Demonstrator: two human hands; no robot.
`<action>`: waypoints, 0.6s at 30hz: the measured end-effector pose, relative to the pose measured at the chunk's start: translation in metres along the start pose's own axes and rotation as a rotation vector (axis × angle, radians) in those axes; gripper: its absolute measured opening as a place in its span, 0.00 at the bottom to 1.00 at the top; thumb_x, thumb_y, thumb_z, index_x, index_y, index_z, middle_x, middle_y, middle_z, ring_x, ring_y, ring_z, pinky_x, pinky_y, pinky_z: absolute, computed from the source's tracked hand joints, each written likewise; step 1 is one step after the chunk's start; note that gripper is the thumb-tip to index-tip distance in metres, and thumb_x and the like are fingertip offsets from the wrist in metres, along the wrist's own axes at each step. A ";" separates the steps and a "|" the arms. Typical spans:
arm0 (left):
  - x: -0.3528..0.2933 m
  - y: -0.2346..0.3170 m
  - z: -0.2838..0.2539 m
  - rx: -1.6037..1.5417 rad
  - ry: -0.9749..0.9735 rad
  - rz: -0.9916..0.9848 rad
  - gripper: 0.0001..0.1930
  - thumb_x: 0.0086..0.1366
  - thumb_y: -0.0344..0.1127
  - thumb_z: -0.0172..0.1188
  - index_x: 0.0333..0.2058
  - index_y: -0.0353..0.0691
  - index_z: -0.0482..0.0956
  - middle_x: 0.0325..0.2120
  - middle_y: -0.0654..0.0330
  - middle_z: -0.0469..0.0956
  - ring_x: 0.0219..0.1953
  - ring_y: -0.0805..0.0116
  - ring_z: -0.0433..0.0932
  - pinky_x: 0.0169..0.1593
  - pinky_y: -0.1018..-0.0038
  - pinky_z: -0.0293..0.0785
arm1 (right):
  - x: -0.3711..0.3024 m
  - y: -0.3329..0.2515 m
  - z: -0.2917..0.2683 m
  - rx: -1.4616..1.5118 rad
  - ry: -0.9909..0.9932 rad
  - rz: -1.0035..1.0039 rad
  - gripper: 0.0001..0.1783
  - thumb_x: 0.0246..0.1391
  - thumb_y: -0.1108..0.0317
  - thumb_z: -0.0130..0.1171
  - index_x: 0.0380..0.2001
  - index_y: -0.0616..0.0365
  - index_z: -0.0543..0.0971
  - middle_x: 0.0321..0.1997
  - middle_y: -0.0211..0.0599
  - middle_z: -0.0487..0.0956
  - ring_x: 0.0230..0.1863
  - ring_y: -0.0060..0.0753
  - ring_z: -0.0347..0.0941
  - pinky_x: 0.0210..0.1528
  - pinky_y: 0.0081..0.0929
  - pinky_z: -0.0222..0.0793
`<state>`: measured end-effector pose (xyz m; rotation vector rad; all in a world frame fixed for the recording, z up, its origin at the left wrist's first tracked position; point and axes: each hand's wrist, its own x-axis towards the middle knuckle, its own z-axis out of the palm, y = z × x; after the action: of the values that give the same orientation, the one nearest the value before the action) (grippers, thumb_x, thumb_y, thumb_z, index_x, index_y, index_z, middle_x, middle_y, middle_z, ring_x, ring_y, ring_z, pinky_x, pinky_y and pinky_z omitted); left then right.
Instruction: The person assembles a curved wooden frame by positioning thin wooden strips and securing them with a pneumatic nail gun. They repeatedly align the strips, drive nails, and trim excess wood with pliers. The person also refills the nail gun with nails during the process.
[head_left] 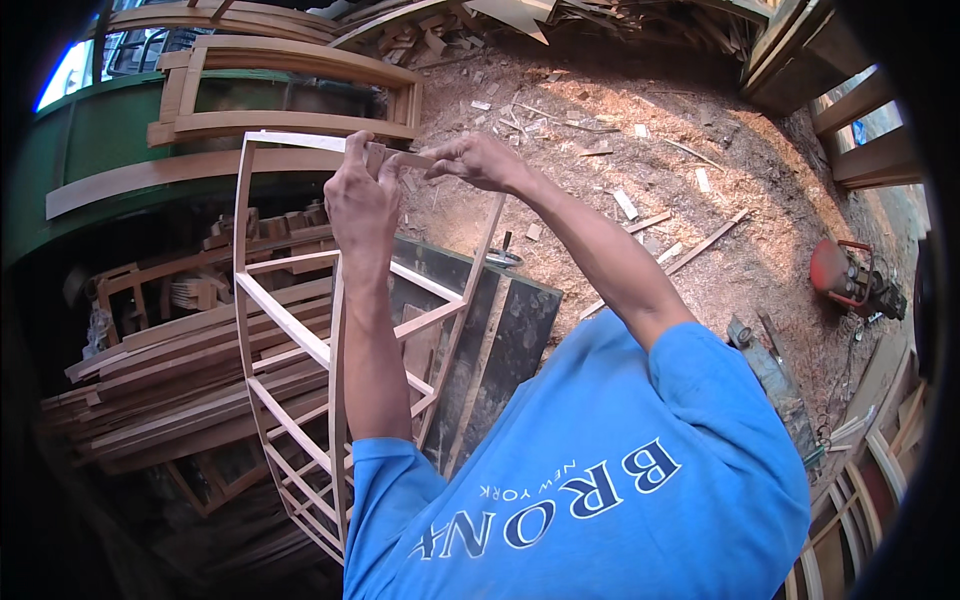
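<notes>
A tall light-wood frame (285, 318) with several crosspieces stands in front of me, its top end nearest my hands. My left hand (362, 195) is closed over the top rail (295, 140) near its middle, where a small bit of wood seems to show between the fingers. Further right, my right hand (480, 162) has its fingers bent around the same rail near its right end. My left forearm covers part of the middle upright, and the rail is partly hidden under my fingers.
Behind the frame is a green machine or bench (100, 150) bearing a rectangular wooden frame (290, 122). Stacked boards (200, 370) lie at left. A dark-topped table (510, 330) stands close by. Sawdust and offcuts cover the floor (600, 110); a red machine (840, 272) sits at right.
</notes>
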<state>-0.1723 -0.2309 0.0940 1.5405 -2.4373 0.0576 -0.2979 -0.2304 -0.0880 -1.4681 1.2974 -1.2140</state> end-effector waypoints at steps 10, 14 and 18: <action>0.004 0.004 0.005 -0.023 0.036 -0.026 0.20 0.62 0.41 0.66 0.51 0.43 0.76 0.36 0.43 0.83 0.41 0.44 0.83 0.44 0.57 0.79 | 0.005 0.017 -0.021 -0.012 -0.189 0.089 0.27 0.56 0.40 0.61 0.50 0.46 0.83 0.51 0.39 0.83 0.53 0.40 0.78 0.56 0.38 0.73; 0.003 0.003 0.008 0.054 0.045 0.027 0.20 0.62 0.38 0.66 0.51 0.38 0.76 0.34 0.46 0.84 0.38 0.50 0.85 0.38 0.61 0.82 | -0.008 0.028 -0.022 -0.051 -0.153 0.167 0.22 0.61 0.49 0.60 0.50 0.51 0.83 0.46 0.40 0.84 0.47 0.36 0.80 0.50 0.33 0.75; 0.003 -0.002 0.008 0.039 0.073 0.070 0.21 0.62 0.39 0.66 0.52 0.36 0.77 0.34 0.45 0.84 0.37 0.51 0.85 0.38 0.63 0.82 | -0.016 0.026 -0.025 -0.028 -0.099 0.161 0.20 0.64 0.49 0.55 0.50 0.49 0.83 0.49 0.43 0.83 0.51 0.39 0.79 0.53 0.37 0.75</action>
<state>-0.1734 -0.2355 0.0868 1.4426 -2.4455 0.1722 -0.3276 -0.2178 -0.1099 -1.3968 1.3424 -1.0107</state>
